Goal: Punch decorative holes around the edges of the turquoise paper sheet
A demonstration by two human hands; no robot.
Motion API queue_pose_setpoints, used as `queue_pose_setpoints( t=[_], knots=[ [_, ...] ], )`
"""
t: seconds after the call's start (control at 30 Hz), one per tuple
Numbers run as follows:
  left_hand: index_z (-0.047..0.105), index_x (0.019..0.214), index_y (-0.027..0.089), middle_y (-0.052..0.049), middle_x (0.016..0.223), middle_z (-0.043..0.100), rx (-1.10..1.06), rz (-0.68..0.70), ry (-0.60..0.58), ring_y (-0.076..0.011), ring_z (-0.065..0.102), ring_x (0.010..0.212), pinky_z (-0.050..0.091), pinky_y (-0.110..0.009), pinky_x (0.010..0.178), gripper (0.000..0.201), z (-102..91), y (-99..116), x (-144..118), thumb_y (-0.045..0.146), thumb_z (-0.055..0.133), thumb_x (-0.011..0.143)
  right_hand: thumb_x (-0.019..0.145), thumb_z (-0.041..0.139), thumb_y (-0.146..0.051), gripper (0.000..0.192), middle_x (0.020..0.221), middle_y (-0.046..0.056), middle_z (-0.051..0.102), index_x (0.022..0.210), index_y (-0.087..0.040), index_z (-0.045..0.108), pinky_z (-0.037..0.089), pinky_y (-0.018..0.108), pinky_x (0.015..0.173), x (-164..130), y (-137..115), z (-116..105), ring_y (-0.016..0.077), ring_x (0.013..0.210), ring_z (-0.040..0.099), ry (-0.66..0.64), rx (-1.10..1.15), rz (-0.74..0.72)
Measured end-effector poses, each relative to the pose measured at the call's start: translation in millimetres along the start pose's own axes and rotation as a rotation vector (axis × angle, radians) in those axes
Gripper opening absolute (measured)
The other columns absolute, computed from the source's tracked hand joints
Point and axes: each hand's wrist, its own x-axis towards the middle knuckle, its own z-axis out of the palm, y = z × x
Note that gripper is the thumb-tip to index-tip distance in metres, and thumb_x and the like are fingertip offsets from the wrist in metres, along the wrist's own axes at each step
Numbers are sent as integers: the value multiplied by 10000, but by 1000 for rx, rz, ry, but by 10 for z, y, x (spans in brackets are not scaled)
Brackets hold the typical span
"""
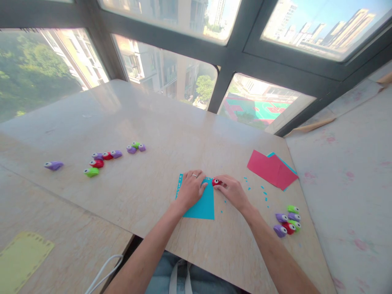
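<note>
A sheet of blue paper (200,209) lies on the table, with small cut-outs along its left and top edges. My left hand (192,187) rests flat on its upper part, fingers stretched out. At the sheet's upper right corner, my right hand (232,190) grips a small red craft punch (216,182) with a big white eye. The punch meets the paper's edge; how far the edge sits inside it is hidden. Small blue paper bits (265,193) are scattered to the right of my right hand.
More craft punches in purple, green and red form a cluster (288,221) at the right and a loose group (104,157) at the left. Red sheets (272,169) overlap blue paper near the wall. Yellow punched paper (26,261) and a white cable (105,267) lie front left.
</note>
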Motion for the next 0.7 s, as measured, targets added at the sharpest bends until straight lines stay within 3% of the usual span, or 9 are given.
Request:
queue_pose_setpoints(
  t=[0.13, 0.23, 0.53, 0.7],
  knots=[
    [519, 1309, 219, -100, 1396, 500, 5, 28, 18, -251, 359, 1361, 311, -439, 1119, 457, -6, 2, -24, 482, 467, 939, 826, 630, -226, 208, 1036, 60, 709, 1015, -211, 716, 494, 329, 875, 7, 16, -1, 186, 946, 647, 7, 18, 20],
    [536, 1279, 219, -107, 1324, 530, 15, 24, -15, -270, 420, 1281, 345, -451, 1075, 524, -54, 37, -12, 562, 536, 883, 822, 630, -234, 215, 1044, 62, 705, 1018, -204, 713, 496, 326, 865, -1, 22, -8, 184, 940, 646, 3, 17, 35],
    [598, 1043, 154, -154, 1096, 612, 80, -119, -194, -325, 509, 1128, 411, -469, 942, 425, -229, 211, 241, 491, 688, 800, 776, 631, -272, 251, 1024, 65, 715, 991, -203, 740, 513, 307, 799, -9, 55, -84, 175, 878, 651, 5, 116, 98],
    [668, 943, 162, -139, 1083, 643, -14, -151, -266, -309, 540, 1124, 425, -444, 942, 274, -272, 145, 327, 415, 628, 846, 722, 700, -350, 307, 885, 52, 721, 976, -185, 751, 501, 298, 723, 4, 141, -107, 163, 747, 617, 15, 221, 193]
  ],
)
